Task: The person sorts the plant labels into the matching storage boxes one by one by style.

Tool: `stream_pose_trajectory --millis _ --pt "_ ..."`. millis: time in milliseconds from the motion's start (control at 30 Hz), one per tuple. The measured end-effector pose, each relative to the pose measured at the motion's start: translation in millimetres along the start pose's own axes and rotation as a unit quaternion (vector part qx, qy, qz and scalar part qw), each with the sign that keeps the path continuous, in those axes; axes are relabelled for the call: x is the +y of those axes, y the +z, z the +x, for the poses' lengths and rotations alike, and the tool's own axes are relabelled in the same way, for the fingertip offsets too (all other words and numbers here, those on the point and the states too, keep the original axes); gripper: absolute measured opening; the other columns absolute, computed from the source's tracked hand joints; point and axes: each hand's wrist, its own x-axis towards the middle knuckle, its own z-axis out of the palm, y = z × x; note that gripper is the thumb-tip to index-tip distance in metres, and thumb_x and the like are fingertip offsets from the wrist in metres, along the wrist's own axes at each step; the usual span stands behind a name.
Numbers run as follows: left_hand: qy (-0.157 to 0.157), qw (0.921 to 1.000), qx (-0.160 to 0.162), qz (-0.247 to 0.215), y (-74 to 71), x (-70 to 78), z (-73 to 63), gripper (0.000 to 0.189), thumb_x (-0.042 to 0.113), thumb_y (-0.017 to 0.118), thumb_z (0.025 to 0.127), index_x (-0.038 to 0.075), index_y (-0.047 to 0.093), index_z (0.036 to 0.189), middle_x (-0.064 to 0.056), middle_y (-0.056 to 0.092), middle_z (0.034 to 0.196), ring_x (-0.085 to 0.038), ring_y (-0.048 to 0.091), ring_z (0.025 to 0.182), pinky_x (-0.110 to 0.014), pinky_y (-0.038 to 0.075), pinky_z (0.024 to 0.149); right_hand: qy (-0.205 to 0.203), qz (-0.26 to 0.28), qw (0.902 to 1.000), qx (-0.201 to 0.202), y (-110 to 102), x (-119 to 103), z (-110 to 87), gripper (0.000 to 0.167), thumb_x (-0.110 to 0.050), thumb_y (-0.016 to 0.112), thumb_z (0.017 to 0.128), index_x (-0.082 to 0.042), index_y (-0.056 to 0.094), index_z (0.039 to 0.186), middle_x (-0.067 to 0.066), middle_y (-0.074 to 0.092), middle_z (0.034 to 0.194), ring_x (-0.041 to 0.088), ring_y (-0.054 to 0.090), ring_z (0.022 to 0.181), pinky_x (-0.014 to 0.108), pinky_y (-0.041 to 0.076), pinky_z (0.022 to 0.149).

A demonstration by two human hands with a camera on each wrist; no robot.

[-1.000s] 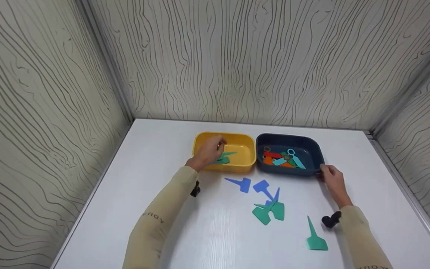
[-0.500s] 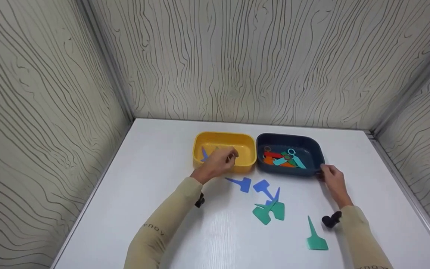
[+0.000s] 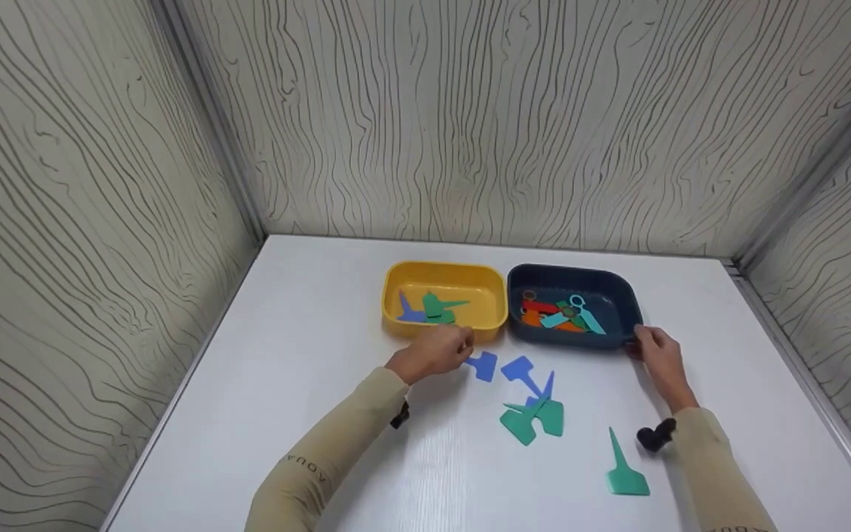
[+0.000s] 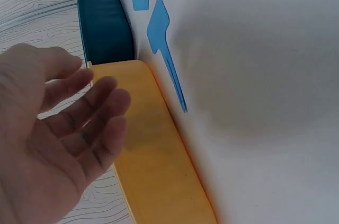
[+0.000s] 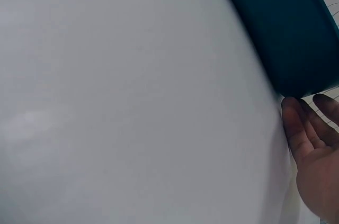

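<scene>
My left hand (image 3: 434, 350) hovers just in front of the yellow tub (image 3: 488, 326), its fingers loosely bent with nothing between them. Close by its fingertips lies a blue T-shaped plant label (image 3: 485, 367), whose pointed end is hidden behind the hand in the head view; the left wrist view shows the whole blue label (image 4: 159, 29) flat on the table. Inside the yellow tub are green labels (image 3: 440, 304) and a blue one (image 3: 408, 313). At the near right corner of the dark blue tub (image 3: 621, 295), my right hand (image 3: 662, 362) touches the wall with its fingertips.
The tubs stand side by side. Red, orange, green and light blue ringed tags (image 3: 562, 318) fill part of the dark one. Blue labels (image 3: 520, 369) and overlapping green labels (image 3: 532, 420) lie on the white table (image 3: 396, 473). Another green label (image 3: 625, 476) lies nearer my right forearm.
My left hand has come out of the yellow tub, toward me and slightly right, uncovering the green and blue labels inside. My right hand has stayed at the dark tub's corner.
</scene>
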Motion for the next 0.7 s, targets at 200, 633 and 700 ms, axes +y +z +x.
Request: stream_pose_trajectory --millis 200,633,700 --pt "-0.022 0.9980 -0.009 0.058 10.3 -2.1 0.3 0.021 0.023 0.064 0.096 0.016 0.065 0.117 0.002 0.068 0.101 -0.012 0.057 0.081 -0.024 0.052 0.080 0.001 -0.012 0.9999 -0.001 0 0 -2.0 0.066 -0.053 0.038 0.101 0.003 0.049 0.135 0.014 0.061 0.115 -0.002 0.062 0.087 0.013 0.049 0.079" --pt "-0.077 0.9927 -0.004 0.092 23.7 -4.2 4.9 0.020 0.021 0.057 0.100 0.018 0.063 0.119 0.001 0.064 0.103 -0.015 0.054 0.088 -0.030 0.050 0.088 0.001 -0.017 0.9999 0.001 0 -1 -1.1 0.066 -0.053 0.037 0.102 0.002 0.048 0.136 0.021 0.057 0.124 -0.001 0.059 0.088 0.015 0.049 0.079" --pt "-0.068 0.9918 -0.001 0.108 26.3 -5.0 4.3 0.019 0.021 0.053 0.102 0.017 0.063 0.117 0.000 0.063 0.099 -0.016 0.053 0.087 -0.029 0.049 0.084 -0.001 -0.023 0.9997 0.005 0 -1 -1.3 0.066 -0.053 0.036 0.102 0.002 0.049 0.136 0.020 0.057 0.124 -0.002 0.057 0.088 0.014 0.048 0.078"
